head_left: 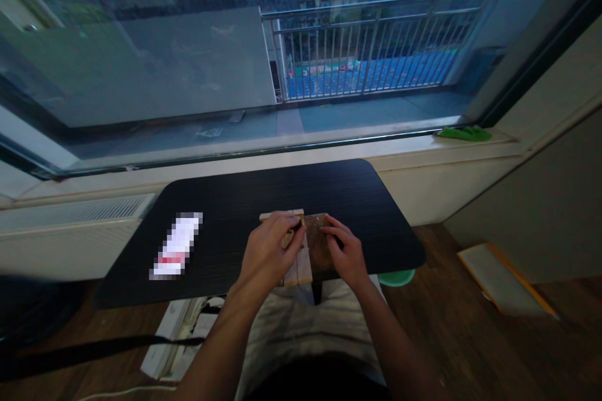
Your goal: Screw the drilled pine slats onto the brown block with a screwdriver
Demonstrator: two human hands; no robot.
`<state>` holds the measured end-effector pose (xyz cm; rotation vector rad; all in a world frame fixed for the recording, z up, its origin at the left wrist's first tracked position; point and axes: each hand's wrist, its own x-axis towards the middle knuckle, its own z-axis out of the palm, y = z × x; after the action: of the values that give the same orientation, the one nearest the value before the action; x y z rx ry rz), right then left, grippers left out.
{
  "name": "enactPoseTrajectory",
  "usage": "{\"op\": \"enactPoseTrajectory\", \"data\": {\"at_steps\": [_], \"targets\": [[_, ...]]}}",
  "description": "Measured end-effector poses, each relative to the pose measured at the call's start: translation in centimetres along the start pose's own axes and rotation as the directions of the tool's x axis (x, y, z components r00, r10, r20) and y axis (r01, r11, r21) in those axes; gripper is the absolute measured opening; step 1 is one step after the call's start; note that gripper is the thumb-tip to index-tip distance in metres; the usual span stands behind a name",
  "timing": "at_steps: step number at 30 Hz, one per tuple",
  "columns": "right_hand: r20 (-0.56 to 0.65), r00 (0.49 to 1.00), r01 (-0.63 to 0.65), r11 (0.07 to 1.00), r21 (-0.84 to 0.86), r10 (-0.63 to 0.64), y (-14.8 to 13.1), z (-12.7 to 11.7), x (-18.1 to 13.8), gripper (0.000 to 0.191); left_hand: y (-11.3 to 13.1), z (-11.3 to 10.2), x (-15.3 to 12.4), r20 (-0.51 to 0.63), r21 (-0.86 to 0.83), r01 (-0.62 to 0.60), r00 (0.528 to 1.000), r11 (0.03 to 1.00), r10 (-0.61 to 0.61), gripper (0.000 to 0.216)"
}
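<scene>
At the near edge of the black table my left hand [270, 247] bends over a pale wooden piece [298, 270] with dark lines across it. Its thumb and forefinger close on a small dark object [297, 224], too hidden to name. Against the wood's right side lies a flat brown piece [318, 254], with shiny clear film showing near its top. My right hand [348, 252] rests at the brown piece's right side, its fingers bent and slightly apart, the tips touching the surface. Part of the wood is covered by my left hand.
A phone-like blurred rectangle [176, 247] lies on the left of the black table [226, 200]. Beyond is a window sill with a green cloth [465, 133]. Under the table are a white box [164, 338] and a green basin [397, 277]. A white board [503, 282] lies right.
</scene>
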<state>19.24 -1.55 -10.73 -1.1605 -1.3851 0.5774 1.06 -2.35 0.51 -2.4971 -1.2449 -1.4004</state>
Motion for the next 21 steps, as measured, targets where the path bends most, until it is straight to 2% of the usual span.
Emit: {"op": "enactPoseTrajectory", "data": {"at_steps": [14, 21], "targets": [[-0.012, 1.000, 0.004, 1.000, 0.007, -0.004, 0.15, 0.06, 0.04, 0.026, 0.00, -0.28, -0.03, 0.039, -0.087, 0.043, 0.998, 0.995, -0.039, 0.010], [-0.001, 1.000, 0.011, 1.000, -0.003, -0.011, 0.14, -0.03, 0.05, 0.026, 0.01, -0.48, -0.06, 0.057, -0.148, 0.110, 0.993, 0.983, -0.102, 0.013]]}}
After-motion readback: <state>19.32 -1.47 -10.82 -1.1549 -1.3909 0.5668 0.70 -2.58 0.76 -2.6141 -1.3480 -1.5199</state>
